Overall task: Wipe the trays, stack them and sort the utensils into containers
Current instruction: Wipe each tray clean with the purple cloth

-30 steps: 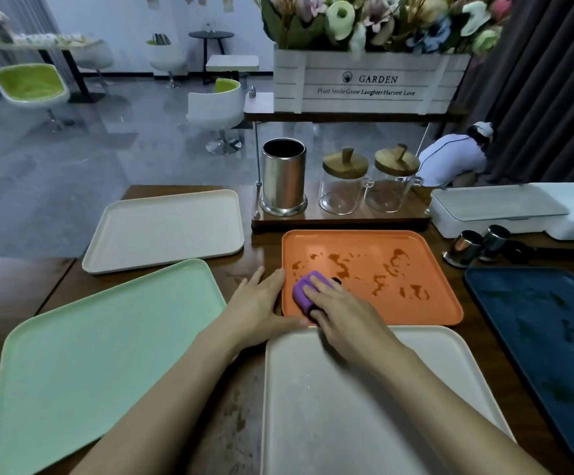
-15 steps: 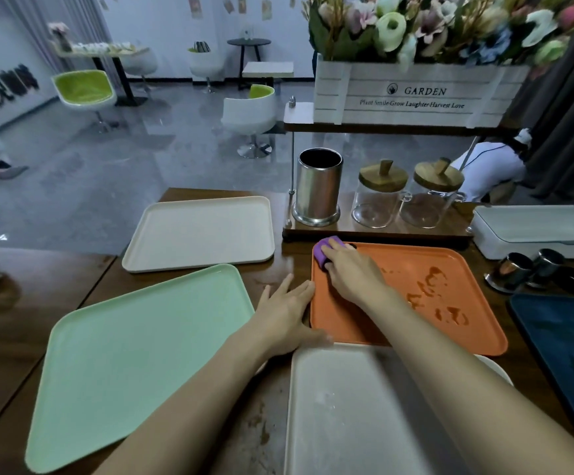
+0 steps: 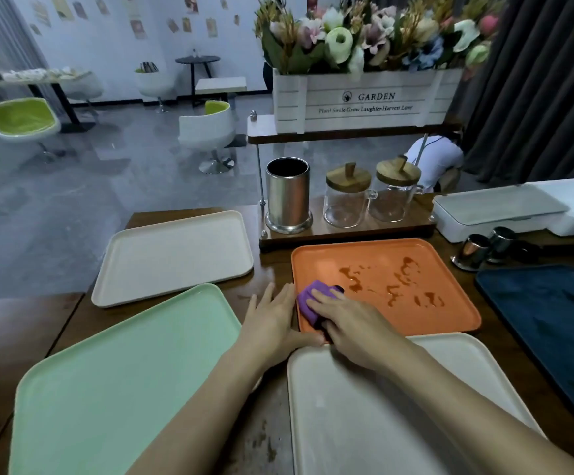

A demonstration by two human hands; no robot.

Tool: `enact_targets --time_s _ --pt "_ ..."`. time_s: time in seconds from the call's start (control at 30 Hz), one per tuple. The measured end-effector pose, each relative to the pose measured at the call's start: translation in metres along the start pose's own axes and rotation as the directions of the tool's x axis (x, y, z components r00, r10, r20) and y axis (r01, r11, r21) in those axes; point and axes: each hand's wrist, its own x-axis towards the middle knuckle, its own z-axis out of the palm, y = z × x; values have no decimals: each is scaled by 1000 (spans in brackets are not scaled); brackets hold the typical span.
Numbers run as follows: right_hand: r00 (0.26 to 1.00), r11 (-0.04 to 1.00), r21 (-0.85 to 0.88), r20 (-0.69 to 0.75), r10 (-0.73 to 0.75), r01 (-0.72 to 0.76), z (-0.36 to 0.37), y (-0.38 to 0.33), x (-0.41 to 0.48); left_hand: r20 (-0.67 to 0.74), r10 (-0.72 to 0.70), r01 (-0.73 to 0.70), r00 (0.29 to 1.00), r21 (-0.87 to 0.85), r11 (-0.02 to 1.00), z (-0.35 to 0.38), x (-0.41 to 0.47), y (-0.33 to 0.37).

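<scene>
In the head view, the right hand [image 3: 350, 323] lies on the near left corner of the orange tray [image 3: 415, 255]. Its fingers are bent over a purple cloth [image 3: 307, 301] and press it on the tray; the cloth shows from under the fingertips, on their far left side. Brown stains lie to the right of the cloth. The left hand [image 3: 271, 320] rests flat on the worktop [image 3: 271, 269], fingers straight, touching the left edge of the tray. A green tray [image 3: 124, 371] lies near left.
</scene>
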Motion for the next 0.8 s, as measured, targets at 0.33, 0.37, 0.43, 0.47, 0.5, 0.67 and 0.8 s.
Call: enact_targets --time_s 0.33,0.37,0.43,0.47,0.5,0.67,0.8 --pt "999 996 87 -32 -5 8 2 6 -30 118 -2 -17 993 156 988 -12 7 2" --pt "999 996 91 -33 6 -3 1 11 -33 124 -10 -11 992 168 986 -13 7 3" --pt "998 995 94 -41 44 -40 -4 26 -40 139 -28 1 990 190 982 -15 7 5" --pt "996 994 90 -48 71 -66 -8 37 -45 143 -36 6 989 202 979 -16 7 5" --pt "993 992 81 -53 102 -97 -12 48 -51 147 -43 10 988 214 977 -17 8 6" --pt "980 980 74 -61 191 -187 -23 79 -68 194 -83 27 978 275 961 -23 12 14" --pt "982 983 39 -52 180 -178 -23 74 -66 151 -80 38 985 264 964 -23 23 20"
